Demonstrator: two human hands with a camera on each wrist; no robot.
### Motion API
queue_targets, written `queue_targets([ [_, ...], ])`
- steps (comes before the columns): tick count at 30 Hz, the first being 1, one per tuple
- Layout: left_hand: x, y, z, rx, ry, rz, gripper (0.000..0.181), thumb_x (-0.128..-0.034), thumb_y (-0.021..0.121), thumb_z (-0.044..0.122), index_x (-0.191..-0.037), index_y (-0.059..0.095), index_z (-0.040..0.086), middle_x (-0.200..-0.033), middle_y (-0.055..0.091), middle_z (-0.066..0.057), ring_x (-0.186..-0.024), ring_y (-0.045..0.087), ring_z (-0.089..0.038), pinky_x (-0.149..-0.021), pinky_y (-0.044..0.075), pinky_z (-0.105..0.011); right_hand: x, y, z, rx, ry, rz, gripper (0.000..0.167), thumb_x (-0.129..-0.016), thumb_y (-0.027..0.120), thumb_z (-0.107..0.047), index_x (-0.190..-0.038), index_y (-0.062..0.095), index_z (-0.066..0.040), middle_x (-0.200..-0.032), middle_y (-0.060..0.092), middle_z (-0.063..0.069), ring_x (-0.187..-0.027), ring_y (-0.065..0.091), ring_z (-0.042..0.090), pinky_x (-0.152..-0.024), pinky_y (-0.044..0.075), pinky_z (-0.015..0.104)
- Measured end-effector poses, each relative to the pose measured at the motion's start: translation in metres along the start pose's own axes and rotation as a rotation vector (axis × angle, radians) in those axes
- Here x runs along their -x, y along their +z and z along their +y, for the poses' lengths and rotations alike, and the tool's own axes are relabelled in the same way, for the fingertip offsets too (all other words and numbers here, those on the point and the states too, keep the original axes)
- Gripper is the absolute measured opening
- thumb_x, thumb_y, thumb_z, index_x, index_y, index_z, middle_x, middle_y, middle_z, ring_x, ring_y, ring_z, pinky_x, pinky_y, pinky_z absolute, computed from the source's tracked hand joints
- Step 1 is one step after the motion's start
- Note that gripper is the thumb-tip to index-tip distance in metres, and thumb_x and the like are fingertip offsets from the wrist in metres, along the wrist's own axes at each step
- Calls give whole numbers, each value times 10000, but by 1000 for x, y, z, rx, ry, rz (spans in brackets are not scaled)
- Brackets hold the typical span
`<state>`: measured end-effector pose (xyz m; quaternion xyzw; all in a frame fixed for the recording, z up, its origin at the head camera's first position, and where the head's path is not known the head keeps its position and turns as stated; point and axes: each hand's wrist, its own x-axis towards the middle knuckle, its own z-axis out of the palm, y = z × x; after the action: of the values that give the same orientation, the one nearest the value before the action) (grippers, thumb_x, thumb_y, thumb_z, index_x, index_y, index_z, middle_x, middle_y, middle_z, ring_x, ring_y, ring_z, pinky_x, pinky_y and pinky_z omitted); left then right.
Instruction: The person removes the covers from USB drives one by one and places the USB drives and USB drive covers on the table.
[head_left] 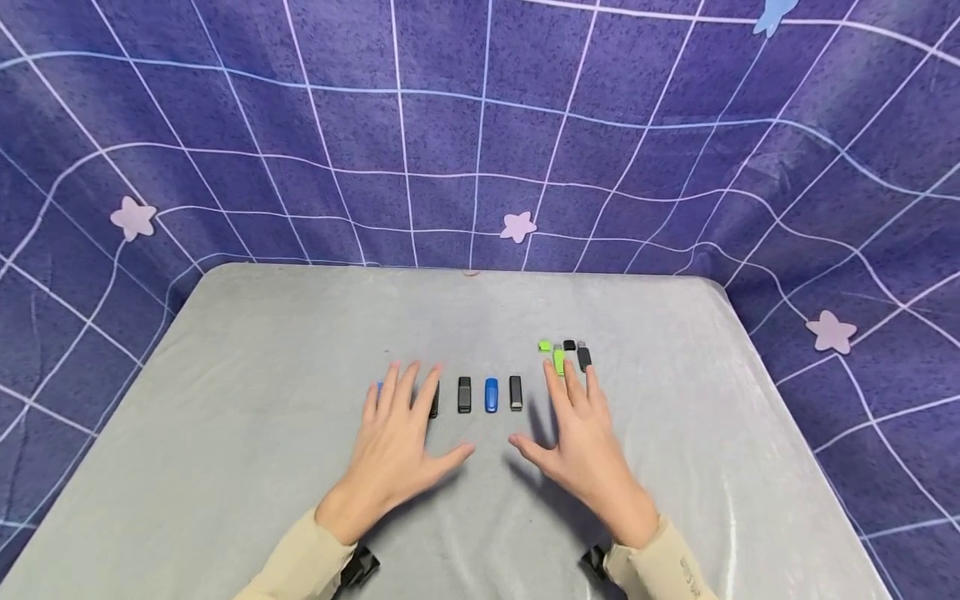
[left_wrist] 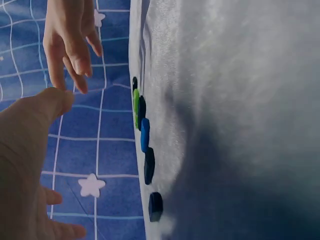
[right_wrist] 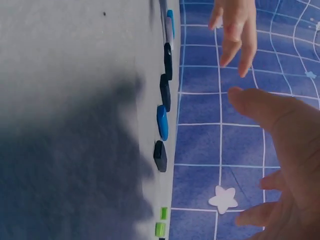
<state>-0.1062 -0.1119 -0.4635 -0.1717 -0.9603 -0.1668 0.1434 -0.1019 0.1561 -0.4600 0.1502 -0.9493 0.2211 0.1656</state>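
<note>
My left hand hovers palm down with spread fingers over the left end of a row of USB sticks, partly hiding a blue one and a black one. Right of it lie a black stick, a blue stick and another black stick. My right hand, fingers also spread, is above the table just below an uncapped green stick and an uncapped black stick. Neither hand holds anything. Both wrist views show the hands raised above the table surface.
A green cap and a black cap lie behind the uncapped sticks. Grey cloth covers the table. A purple gridded curtain with star shapes stands around its back and sides.
</note>
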Motion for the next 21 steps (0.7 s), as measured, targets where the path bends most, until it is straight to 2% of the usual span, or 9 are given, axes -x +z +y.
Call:
queue_targets([
  [5, 13, -1, -4, -22, -74, -16, 1134, -763, 638, 841, -1634, 274, 214, -1653, 290, -186, -1563, 159, -444, -1176, 191, -724, 3, 7, -8, -14, 33, -21, 1276, -738, 843, -628, -1657, 132, -102, -1638, 247, 325, -1486, 187, 613, -1153, 263, 733],
  [10, 22, -3, -9, -33, -121, -45, 1143, -763, 610, 872, -1639, 258, 229, -1664, 271, -192, -1576, 91, -449, -1178, 132, -745, 7, 14, -13, -31, 88, -73, 1285, -737, 817, -673, -1657, 127, -100, -1679, 151, 289, -1533, 120, 551, -1142, 253, 754],
  [14, 27, -4, -15, -60, -129, -50, 1165, -748, 614, 883, -1639, 260, 222, -1637, 310, -220, -1563, 106, -488, -1157, 119, -772, 6, 16, -13, -32, 120, -134, 1303, -737, 794, -706, -1664, 82, -131, -1707, 44, 243, -1552, 75, 516, -1145, 220, 769],
  [17, 29, -4, -18, -67, -129, -47, 1174, -744, 603, 895, -1636, 271, 207, -1628, 320, -233, -1557, 112, -502, -1152, 113, -780, 2, 18, -10, -32, 115, -171, 1309, -739, 787, -708, -1665, 63, -133, -1711, -11, 228, -1545, 83, 532, -1148, 205, 769],
  [21, 31, -4, -21, -62, -132, -56, 1177, -750, 570, 915, -1641, 257, 213, -1645, 295, -224, -1569, 78, -485, -1162, 90, -775, -5, 21, -4, -60, 93, -190, 1272, -765, 802, -644, -1663, 70, -120, -1702, 17, 259, -1526, 121, 561, -1144, 226, 759],
])
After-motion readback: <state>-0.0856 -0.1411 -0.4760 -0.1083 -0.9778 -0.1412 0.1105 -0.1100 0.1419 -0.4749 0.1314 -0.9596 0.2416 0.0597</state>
